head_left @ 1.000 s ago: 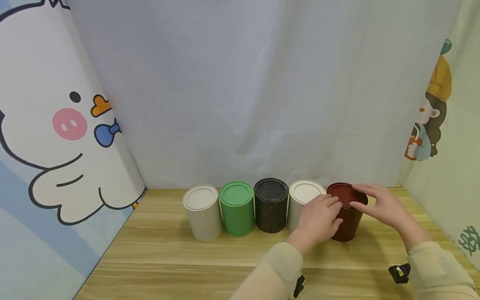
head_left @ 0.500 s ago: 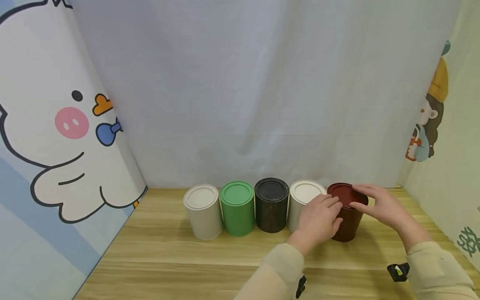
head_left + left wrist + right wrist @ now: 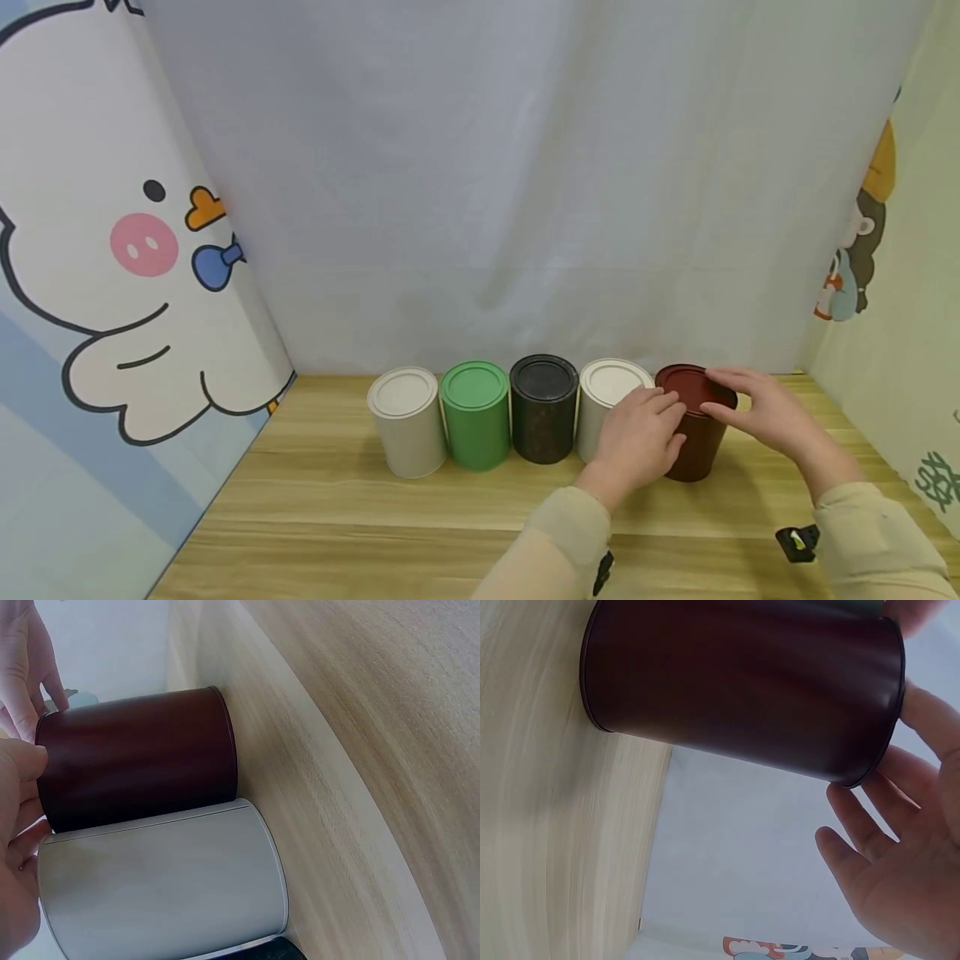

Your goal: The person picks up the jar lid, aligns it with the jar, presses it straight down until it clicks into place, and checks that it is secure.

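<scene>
Several lidded cans stand upright in a row on the wooden table (image 3: 337,517) in the head view. At the right end is a dark red can (image 3: 690,450), beside a white can (image 3: 611,382). My left hand (image 3: 641,437) reaches across the white can, its fingertips at the dark red can's near-left rim. My right hand (image 3: 768,412) spans the dark red can's right rim, thumb and fingers apart, fingertips touching the edge. In the right wrist view, some fingers stand free of the can. The left wrist view shows the dark red and white cans side by side, touching.
A black can (image 3: 543,417), a green can (image 3: 476,425) and an off-white can (image 3: 408,429) continue the row to the left. Behind them hangs a pale grey curtain (image 3: 487,183). Cartoon-printed cloths (image 3: 97,275) border the table at left and right.
</scene>
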Action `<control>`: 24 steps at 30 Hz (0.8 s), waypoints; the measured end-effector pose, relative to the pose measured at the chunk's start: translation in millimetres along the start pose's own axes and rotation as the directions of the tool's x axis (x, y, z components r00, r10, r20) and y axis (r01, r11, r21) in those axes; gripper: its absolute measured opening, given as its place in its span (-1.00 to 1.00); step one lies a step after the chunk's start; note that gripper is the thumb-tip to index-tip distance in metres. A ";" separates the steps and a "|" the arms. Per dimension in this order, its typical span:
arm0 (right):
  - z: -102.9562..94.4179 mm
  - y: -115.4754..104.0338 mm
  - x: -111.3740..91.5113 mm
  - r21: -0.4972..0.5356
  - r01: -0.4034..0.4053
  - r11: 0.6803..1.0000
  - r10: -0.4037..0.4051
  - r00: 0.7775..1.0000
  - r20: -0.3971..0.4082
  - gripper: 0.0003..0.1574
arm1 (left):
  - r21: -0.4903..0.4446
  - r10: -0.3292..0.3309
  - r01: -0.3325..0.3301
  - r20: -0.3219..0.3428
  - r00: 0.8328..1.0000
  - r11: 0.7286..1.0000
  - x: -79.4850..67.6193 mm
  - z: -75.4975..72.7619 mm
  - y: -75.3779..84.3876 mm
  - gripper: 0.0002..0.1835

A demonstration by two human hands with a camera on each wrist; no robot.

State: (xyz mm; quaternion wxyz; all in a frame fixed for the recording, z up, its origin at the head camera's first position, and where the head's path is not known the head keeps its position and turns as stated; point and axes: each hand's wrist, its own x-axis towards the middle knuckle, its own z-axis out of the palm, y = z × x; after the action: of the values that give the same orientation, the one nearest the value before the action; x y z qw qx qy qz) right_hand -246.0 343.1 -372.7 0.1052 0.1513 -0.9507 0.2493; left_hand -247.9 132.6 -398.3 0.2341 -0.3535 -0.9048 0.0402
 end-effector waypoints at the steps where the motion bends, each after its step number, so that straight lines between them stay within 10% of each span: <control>1: 0.2 0.3 -0.1 0.002 -0.002 1.000 0.002 1.000 0.000 -0.25 | 0.001 -0.001 0.001 0.000 1.000 1.000 0.0 0.4 0.1 -0.57; 24: -2.3 -1.1 2.7 0.028 -0.067 0.997 0.065 0.996 0.063 -0.23 | 0.025 0.004 -0.004 -0.032 0.999 1.000 -0.3 7.7 0.5 -0.55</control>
State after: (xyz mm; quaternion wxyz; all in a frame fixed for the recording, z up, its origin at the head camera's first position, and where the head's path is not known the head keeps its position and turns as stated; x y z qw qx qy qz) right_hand -247.9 342.7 -369.5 0.0651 0.1292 -0.9541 0.2622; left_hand -250.8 133.5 -405.4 0.2528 -0.3529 -0.8997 0.0464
